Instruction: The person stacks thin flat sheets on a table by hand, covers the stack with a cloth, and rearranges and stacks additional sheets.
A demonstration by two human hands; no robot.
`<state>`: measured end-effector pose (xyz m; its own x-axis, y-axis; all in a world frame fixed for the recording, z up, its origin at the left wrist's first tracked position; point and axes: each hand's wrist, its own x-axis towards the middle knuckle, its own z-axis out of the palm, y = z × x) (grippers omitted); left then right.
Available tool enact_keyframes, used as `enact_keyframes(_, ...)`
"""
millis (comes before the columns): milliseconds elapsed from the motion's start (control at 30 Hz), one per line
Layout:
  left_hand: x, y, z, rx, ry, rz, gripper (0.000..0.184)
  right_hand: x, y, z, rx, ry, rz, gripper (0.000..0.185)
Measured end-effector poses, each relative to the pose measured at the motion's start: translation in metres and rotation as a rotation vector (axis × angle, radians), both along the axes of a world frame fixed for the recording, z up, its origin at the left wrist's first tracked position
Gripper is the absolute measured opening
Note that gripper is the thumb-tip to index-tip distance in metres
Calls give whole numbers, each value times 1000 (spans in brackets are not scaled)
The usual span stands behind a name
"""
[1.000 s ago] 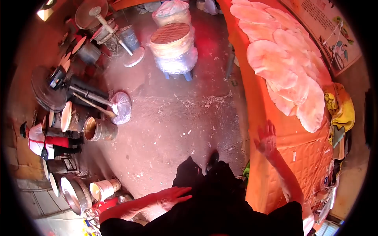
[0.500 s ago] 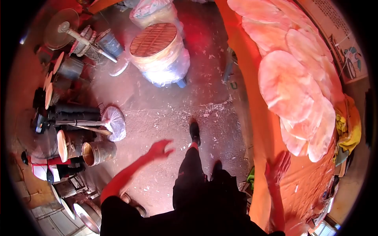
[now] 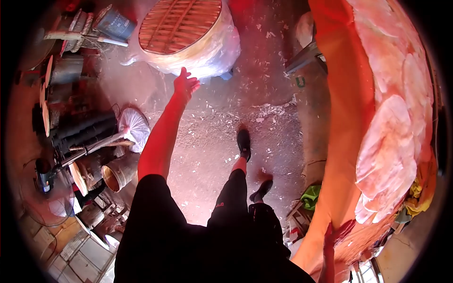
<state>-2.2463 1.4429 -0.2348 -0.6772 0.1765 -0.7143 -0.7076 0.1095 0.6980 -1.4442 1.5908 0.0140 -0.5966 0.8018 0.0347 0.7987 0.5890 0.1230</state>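
Observation:
My left hand (image 3: 185, 86) reaches forward over the floor, its fingers apart and nothing in it. In the view it lies just below a round bundle wrapped in clear plastic (image 3: 207, 59), topped by a woven slatted disc (image 3: 181, 26); I cannot tell whether they touch. My right hand (image 3: 337, 233) is low at the right, over the orange cloth (image 3: 347, 132) of a long table, fingers stretched out and holding nothing. Just beyond it, large thin pale round sheets (image 3: 389, 146) lie overlapping on the cloth.
Along the left stand a tipped metal bucket (image 3: 120, 174), a plastic-covered round head on a pole (image 3: 135, 128), a fan (image 3: 47, 198) and a blue bucket (image 3: 113, 24). Pale scraps litter the floor (image 3: 212, 141). A green cloth (image 3: 310, 197) lies beside the table.
The view has moved forward, and the wrapped bundle appears nearer. My left hand has swung up and forward toward it. My right hand now sits lower in view, still beside the pale sheets.

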Motion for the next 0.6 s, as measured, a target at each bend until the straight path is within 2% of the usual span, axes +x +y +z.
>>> enact_keyframes(167,-39,22,-13,130,-61,159,77,7,-1,-1,-10,-63,-35,89)
enact_keyframes(267,-60,22,-50,139,-84,172,65,9,-2,-1,-17,-86,-58,89)
enact_keyframes(367,-64,21,-65,93,17,181,46,8,-2,-2,-32,-94,-63,89)
enact_keyframes(467,-44,23,-17,74,81,142,33,16,-3,1,-61,-115,-95,90)
enact_keyframes(567,-35,-1,13,311,154,117,26,23,-2,-7,-90,-148,-144,93)
enact_keyframes(600,-40,-14,15,355,252,90,26,27,-5,-5,-101,-169,-166,94)
